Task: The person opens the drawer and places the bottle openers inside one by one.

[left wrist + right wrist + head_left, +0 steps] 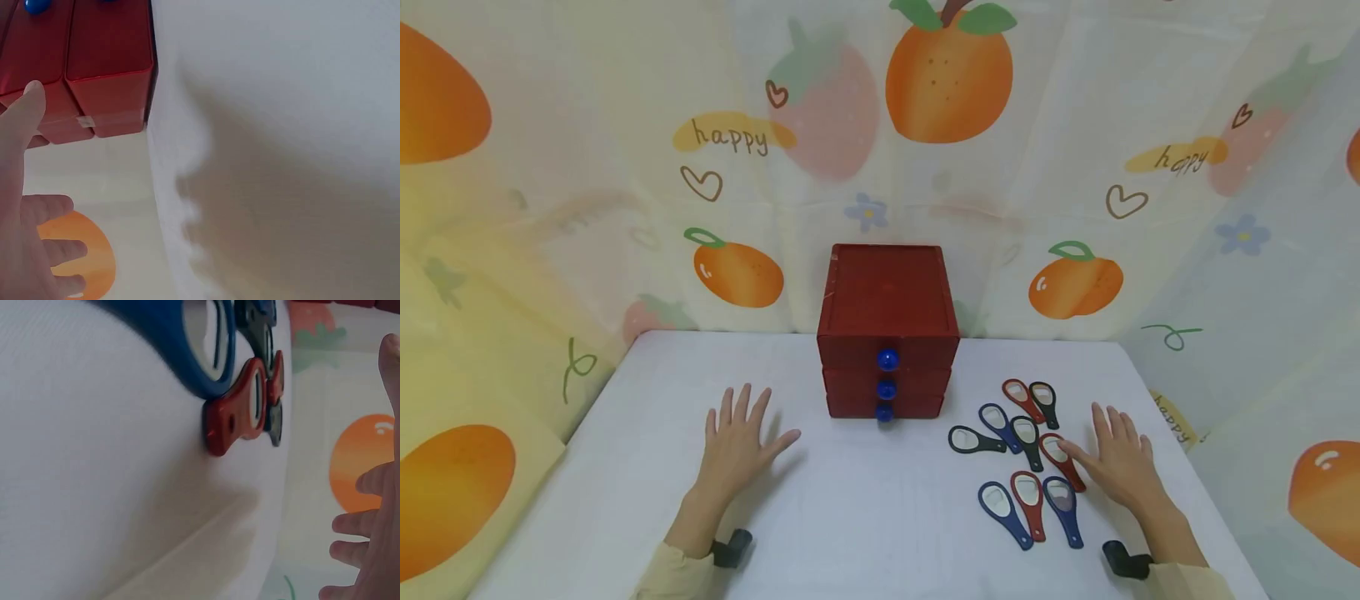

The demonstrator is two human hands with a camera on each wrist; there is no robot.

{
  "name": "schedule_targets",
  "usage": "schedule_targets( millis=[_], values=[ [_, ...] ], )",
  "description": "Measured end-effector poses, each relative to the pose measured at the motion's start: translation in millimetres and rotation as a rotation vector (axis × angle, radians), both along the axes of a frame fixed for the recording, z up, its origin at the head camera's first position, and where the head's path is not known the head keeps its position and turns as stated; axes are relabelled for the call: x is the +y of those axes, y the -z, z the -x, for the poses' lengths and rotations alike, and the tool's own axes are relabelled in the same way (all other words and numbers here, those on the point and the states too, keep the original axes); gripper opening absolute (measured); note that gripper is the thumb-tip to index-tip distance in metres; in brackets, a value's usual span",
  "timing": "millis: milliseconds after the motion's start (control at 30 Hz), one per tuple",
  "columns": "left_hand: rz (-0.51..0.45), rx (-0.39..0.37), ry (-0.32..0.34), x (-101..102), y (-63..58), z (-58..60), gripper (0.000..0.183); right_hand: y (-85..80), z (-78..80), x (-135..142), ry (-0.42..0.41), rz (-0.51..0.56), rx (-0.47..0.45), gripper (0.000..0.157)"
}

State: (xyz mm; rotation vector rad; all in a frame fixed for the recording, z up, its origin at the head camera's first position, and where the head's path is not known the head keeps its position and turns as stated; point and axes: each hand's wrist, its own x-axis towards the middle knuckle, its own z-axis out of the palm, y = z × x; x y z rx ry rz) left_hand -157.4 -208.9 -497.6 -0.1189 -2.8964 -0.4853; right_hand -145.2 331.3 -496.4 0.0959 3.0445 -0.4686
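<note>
My left hand [734, 450] hovers over the white table with its fingers spread, holding nothing. It is left of a red three-drawer box [887, 292] with blue knobs [888, 360]; the left wrist view shows the box's side beyond the thumb [28, 115]. Over the table's right part, my right hand [1123, 462] is held out, fingers extended and also holding nothing. Its thumb overlaps a red magnifying glass [1071, 473] in the head view. Several small magnifying glasses in red, blue [1063, 512] and black [976, 439] lie flat in a loose group left of that hand.
The white table [865, 517] meets a fruit-printed cloth [625, 167] behind the box and at both sides. All the box's drawers look closed. A dark strap with a camera mount sits on the left wrist [733, 547] and another on the right [1126, 560].
</note>
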Motion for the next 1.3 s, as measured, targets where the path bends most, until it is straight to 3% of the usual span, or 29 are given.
schedule_targets(
  millis=[167,533,733,1067,1300],
  values=[
    [-0.044,-0.02,0.01,1.0,-3.2,3.3,0.084,-8.1,2.5,-8.9,-0.02,0.011,0.005,0.101],
    [-0.228,-0.145,0.062,18.8,-17.7,9.0,0.084,-22.7,3.8,-25.2,-0.059,0.094,0.022,0.096],
    [-0.275,-0.203,0.066,20.7,-21.6,10.9,0.085,-33.4,5.0,-38.2,-0.11,0.189,-0.001,0.091],
    [-0.506,-0.25,0.1,19.5,-33.3,17.6,0.072,-46.8,11.4,-53.2,-0.191,0.321,0.03,0.082],
    [-0.656,-0.277,0.077,20.0,-42.8,20.7,0.069,-54.7,15.5,-65.8,-0.211,0.363,0.05,0.077]
  ],
)
